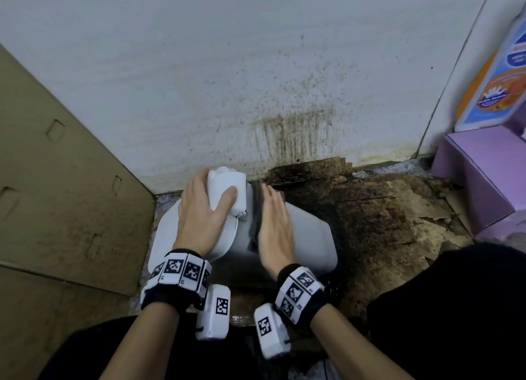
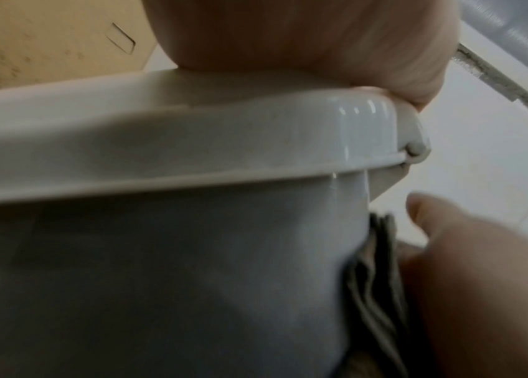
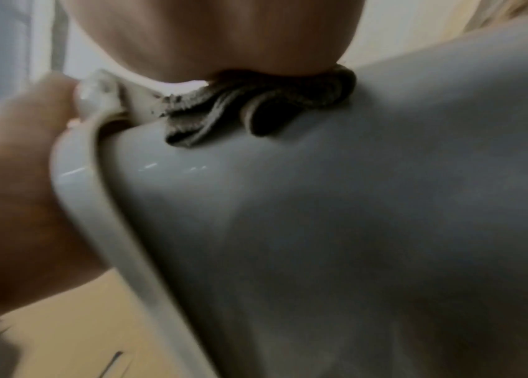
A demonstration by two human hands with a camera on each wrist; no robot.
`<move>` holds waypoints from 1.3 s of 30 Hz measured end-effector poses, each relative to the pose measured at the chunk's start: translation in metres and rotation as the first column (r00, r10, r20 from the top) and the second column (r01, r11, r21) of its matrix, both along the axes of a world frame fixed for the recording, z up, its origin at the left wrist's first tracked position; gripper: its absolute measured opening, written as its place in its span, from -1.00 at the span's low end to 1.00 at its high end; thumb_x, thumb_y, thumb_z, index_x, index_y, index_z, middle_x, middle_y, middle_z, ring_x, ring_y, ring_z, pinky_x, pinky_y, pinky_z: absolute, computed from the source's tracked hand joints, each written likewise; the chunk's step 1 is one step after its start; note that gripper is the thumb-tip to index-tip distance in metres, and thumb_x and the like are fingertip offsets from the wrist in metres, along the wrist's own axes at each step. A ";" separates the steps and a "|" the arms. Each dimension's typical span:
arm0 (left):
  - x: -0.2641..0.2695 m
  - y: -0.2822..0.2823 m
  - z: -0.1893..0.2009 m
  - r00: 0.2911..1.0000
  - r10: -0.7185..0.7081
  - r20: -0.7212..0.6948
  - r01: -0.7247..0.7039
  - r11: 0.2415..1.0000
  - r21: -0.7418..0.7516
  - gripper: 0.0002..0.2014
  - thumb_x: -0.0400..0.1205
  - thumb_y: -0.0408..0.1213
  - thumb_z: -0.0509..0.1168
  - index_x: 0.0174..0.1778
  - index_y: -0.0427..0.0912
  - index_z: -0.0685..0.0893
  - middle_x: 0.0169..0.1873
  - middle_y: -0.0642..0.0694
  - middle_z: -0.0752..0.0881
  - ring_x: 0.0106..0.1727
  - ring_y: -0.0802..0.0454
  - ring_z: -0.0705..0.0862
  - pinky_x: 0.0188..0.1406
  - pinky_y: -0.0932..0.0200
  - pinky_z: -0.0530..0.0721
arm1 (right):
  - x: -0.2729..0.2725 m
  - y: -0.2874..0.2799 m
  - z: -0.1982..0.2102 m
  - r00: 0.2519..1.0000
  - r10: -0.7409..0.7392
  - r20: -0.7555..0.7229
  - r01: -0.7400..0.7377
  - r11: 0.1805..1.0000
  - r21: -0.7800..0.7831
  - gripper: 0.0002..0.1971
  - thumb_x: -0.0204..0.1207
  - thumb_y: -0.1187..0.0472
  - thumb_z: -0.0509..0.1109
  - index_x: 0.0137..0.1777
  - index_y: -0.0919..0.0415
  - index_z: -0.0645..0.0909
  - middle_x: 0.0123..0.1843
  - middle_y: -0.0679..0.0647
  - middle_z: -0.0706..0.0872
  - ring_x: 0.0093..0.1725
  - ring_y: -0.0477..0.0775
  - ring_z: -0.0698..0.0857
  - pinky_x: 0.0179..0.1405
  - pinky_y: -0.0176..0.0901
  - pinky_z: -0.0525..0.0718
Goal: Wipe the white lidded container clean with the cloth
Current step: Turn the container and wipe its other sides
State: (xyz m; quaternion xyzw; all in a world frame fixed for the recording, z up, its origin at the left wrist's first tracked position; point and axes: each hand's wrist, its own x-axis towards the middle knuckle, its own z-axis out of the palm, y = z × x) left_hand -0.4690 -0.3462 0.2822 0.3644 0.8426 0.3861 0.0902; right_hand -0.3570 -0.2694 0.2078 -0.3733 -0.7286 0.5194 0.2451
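Observation:
The white lidded container point(image 1: 307, 237) lies on its side on the floor, its lid point(image 1: 168, 231) facing left. My left hand point(image 1: 205, 206) grips the white block-shaped handle point(image 1: 227, 186) on the lid, thumb on one side and fingers on the other. My right hand point(image 1: 274, 225) lies flat on the container's body and presses a dark grey cloth point(image 1: 256, 206) against it, just beside the lid. The left wrist view shows the lid's rim point(image 2: 159, 143) and the folded cloth point(image 2: 376, 281). In the right wrist view the cloth point(image 3: 240, 112) is bunched under my palm.
A cardboard box point(image 1: 57, 194) stands close on the left. A stained white wall point(image 1: 256, 80) is right behind the container. Dirty brown cardboard point(image 1: 370, 208) covers the floor to the right, with a purple box point(image 1: 478, 174) and a labelled bottle point(image 1: 495, 74) beyond.

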 end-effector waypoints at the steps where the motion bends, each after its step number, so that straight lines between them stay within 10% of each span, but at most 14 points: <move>1: 0.000 -0.001 0.000 1.000 0.000 0.001 0.000 1.000 -0.002 -0.12 0.45 0.37 0.06 0.66 -0.04 0.25 0.58 -0.03 0.37 0.60 -0.02 0.30 0.61 -0.10 0.24 | -0.004 -0.007 0.005 1.000 0.026 -0.011 -0.025 0.998 0.063 -0.43 0.78 -0.12 -0.33 0.79 -0.15 -0.01 0.80 -0.26 -0.04 0.75 -0.28 -0.17 0.76 -0.17 -0.17; 9: 0.000 -0.002 0.001 1.000 -0.007 0.024 0.006 1.000 0.010 -0.10 0.45 0.39 0.08 0.66 -0.04 0.25 0.59 -0.01 0.38 0.61 0.00 0.31 0.62 -0.12 0.26 | 0.014 0.007 -0.023 0.993 0.100 -0.067 -0.077 0.957 0.278 -0.41 0.79 -0.14 -0.13 0.78 -0.02 0.13 0.79 -0.19 0.14 0.76 -0.27 0.00 0.74 -0.18 0.04; 26: 0.000 -0.004 0.005 0.999 0.001 0.039 -0.001 1.000 0.002 -0.08 0.41 0.40 0.06 0.65 -0.04 0.25 0.58 -0.01 0.38 0.60 0.00 0.31 0.60 -0.12 0.27 | 0.051 0.054 -0.089 0.946 -0.125 0.299 0.156 0.984 -0.084 -0.46 0.84 0.03 -0.24 0.79 0.10 0.01 0.82 0.01 0.05 0.80 -0.02 -0.04 0.76 -0.12 -0.18; 34: 0.001 -0.003 0.003 1.000 -0.006 0.003 0.006 1.000 -0.004 -0.10 0.43 0.37 0.04 0.66 -0.07 0.25 0.57 -0.05 0.38 0.59 -0.01 0.31 0.56 -0.02 0.24 | 0.011 0.007 -0.022 0.998 -0.012 0.068 0.008 0.998 0.060 -0.33 0.69 -0.24 -0.30 0.79 -0.12 0.01 0.82 -0.16 -0.01 0.78 -0.16 -0.15 0.79 0.01 -0.11; 39: 0.004 -0.002 0.002 1.000 -0.010 -0.010 0.009 1.000 -0.013 -0.10 0.43 0.38 0.04 0.67 -0.04 0.22 0.59 -0.03 0.36 0.60 -0.01 0.29 0.56 -0.01 0.22 | 0.003 -0.011 -0.002 0.998 -0.009 -0.070 0.012 0.999 0.051 -0.42 0.77 -0.13 0.07 0.77 -0.15 0.10 0.79 -0.28 0.05 0.76 -0.26 -0.10 0.74 -0.17 -0.10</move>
